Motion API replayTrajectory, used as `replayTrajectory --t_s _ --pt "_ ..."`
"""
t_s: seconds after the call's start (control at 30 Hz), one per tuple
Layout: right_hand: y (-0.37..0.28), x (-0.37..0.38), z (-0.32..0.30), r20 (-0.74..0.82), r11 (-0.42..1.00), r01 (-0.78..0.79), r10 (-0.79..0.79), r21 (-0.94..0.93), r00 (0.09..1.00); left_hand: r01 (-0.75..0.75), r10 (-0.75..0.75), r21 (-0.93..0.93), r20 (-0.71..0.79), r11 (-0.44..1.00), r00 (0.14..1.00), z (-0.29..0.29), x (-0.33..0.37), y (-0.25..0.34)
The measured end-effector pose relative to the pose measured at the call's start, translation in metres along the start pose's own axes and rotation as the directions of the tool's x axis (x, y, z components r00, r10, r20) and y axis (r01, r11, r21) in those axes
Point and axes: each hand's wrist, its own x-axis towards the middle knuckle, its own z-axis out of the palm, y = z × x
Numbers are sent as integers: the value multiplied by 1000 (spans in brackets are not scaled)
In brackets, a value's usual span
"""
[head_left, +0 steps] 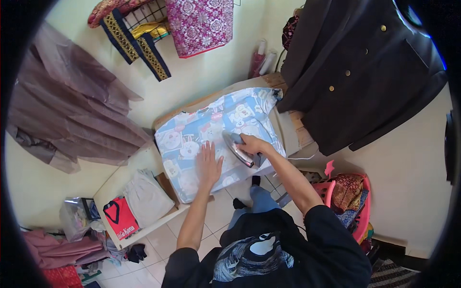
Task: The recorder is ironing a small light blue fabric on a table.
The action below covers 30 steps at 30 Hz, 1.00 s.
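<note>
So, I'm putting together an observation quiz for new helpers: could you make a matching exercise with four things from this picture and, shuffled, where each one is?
Column one
1. Iron
2. Left hand
3. Dark jacket
4. Pink basket

Column two
A. Hanging at the picture's upper right
B. Palm down on the blue printed cloth
C. At the lower right, with patterned fabrics in it
D. Gripped in the right hand

Right pairs: 1-D, 2-B, 3-A, 4-C.
</note>
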Motion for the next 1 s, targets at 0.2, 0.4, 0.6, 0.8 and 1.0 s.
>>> replayTrajectory --t_s 0.2,0.4,0.6,0.8,1.0 --pt "10 3 -17 82 870 -212 197 446 977 -12 16 149 -23 989 1000 23 12 -14" --pt "33 8 -37 -133 741 -332 490 584 861 42 -46 154 25 987 999 15 11 -6" --pt "46 30 -59 -89 671 -220 394 708 915 72 -74 152 7 986 997 10 16 6" --pt "72 50 -53 -201 823 -186 339 536 919 20 -20 7 -47 1000 999 19 101 14" --pt "68 51 -56 -171 784 -109 265 611 949 -315 311 16 127 949 942 37 228 28"
